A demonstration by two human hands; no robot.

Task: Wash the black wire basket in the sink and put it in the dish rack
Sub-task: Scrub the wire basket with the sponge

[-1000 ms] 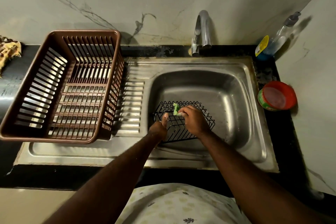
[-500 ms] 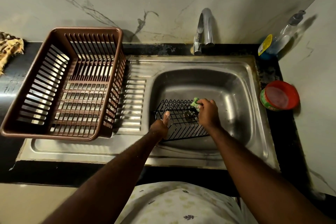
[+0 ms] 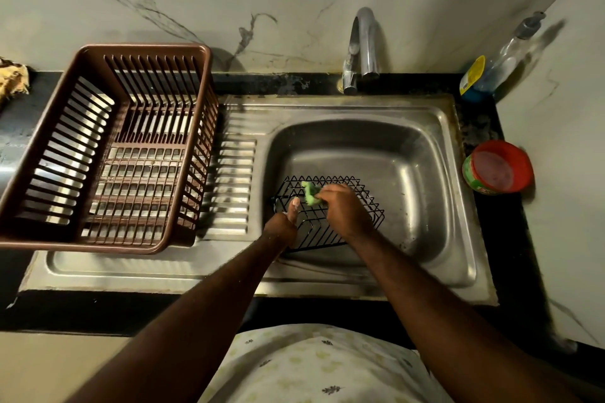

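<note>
The black wire basket [image 3: 366,203] lies in the steel sink [image 3: 422,180], near its front left corner. My left hand [image 3: 284,226] grips the basket's left edge, thumb up along the wire. My right hand [image 3: 343,209] holds a green scrub sponge [image 3: 310,194] pressed against the basket's inside near its left end. The brown plastic dish rack [image 3: 111,147] stands on the drainboard to the left, with nothing in it. Part of the basket is hidden under my hands.
A chrome tap [image 3: 363,46] rises behind the sink. A clear soap bottle [image 3: 504,59] leans in the back right corner, and a red and green tub [image 3: 497,168] sits on the black counter right of the sink. A patterned cloth [image 3: 11,80] lies far left.
My right hand has swept the sponge from the basket's right side back to its left end. My left hand keeps its hold on the basket's left edge.
</note>
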